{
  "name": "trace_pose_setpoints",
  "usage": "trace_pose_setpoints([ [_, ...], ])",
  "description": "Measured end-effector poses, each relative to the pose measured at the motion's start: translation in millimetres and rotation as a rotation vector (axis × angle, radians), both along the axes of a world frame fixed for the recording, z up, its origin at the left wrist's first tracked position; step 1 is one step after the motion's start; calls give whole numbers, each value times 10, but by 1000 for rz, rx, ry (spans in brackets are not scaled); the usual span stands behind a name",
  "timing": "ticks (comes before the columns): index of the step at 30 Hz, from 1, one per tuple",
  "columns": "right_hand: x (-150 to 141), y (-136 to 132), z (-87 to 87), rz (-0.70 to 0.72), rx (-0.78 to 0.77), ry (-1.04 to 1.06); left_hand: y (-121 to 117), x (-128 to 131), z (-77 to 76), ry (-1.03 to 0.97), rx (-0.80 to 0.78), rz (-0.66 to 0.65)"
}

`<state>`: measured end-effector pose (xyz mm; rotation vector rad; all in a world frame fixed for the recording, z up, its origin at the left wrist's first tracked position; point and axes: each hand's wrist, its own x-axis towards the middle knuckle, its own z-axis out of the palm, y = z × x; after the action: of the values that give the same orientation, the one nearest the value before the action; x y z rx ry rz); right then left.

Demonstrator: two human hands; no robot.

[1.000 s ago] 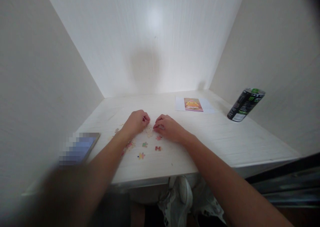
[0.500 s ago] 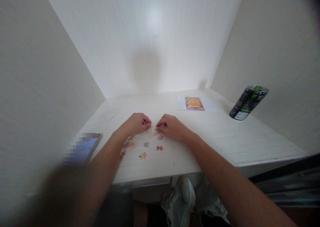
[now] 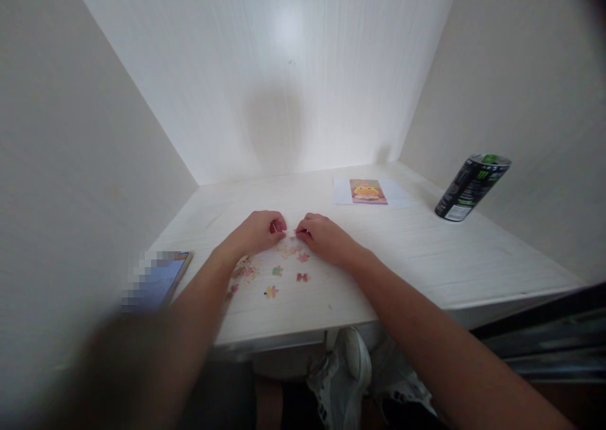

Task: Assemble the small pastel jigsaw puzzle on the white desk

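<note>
Thumb and fingers pinched, my left hand (image 3: 264, 231) and my right hand (image 3: 322, 235) face each other low over the white table. A small pale jigsaw puzzle piece (image 3: 291, 233) shows between their fingertips; whether it is one piece or two joined I cannot tell. Just below them lie several pale pieces (image 3: 288, 251) and a pink piece (image 3: 303, 257). Nearer the front edge are a green piece (image 3: 277, 270), a red piece (image 3: 303, 277) and a yellow piece (image 3: 271, 292). A loose pile of pieces (image 3: 249, 269) is partly hidden by my left forearm.
A printed picture of a yellow figure (image 3: 368, 192) lies on white paper at the back right. On the right stands a black drink can (image 3: 471, 189). A phone (image 3: 163, 281) rests at the left. Panels enclose the table (image 3: 402, 259) on three sides.
Both hands have lifted slightly away from the pieces on the table, still pinched. The pale piece between the fingertips and the pieces below show more plainly. The view has shifted a little.
</note>
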<state>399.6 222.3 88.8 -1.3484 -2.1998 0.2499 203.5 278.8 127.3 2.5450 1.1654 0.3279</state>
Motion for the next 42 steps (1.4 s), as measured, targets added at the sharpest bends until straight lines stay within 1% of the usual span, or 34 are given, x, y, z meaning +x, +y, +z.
trace_pose_setpoints([
  [6, -4, 36, -41, -16, -15, 15, 15, 27, -2, -23, 56, 37],
  [11, -1, 0, 3, -54, 4, 40, 42, -79, 47, 36, -26, -36],
  [16, -114, -53, 30, 5, 29, 52, 51, -206, 141, 138, -57, -21],
  [19, -215, -58, 6, 30, 27, 5, 61, -214, 140, 179, -67, -35],
  [22, -270, -49, -13, 24, 31, -55, 64, -197, 121, 185, -78, -48],
  [28, -243, -13, -9, 17, 36, -86, 44, -179, 104, 162, -74, -66],
  [34, -210, 13, -25, -43, 32, -77, 52, -177, 105, 74, -28, -87],
  [38, -161, -5, -16, -100, 37, -45, 47, -163, 100, 15, 20, -74],
  [40, -145, -22, -4, -89, 37, -27, 48, -155, 87, 16, 41, -78],
  [42, -143, -43, 8, -32, 30, -15, 51, -152, 75, 32, 45, -93],
])
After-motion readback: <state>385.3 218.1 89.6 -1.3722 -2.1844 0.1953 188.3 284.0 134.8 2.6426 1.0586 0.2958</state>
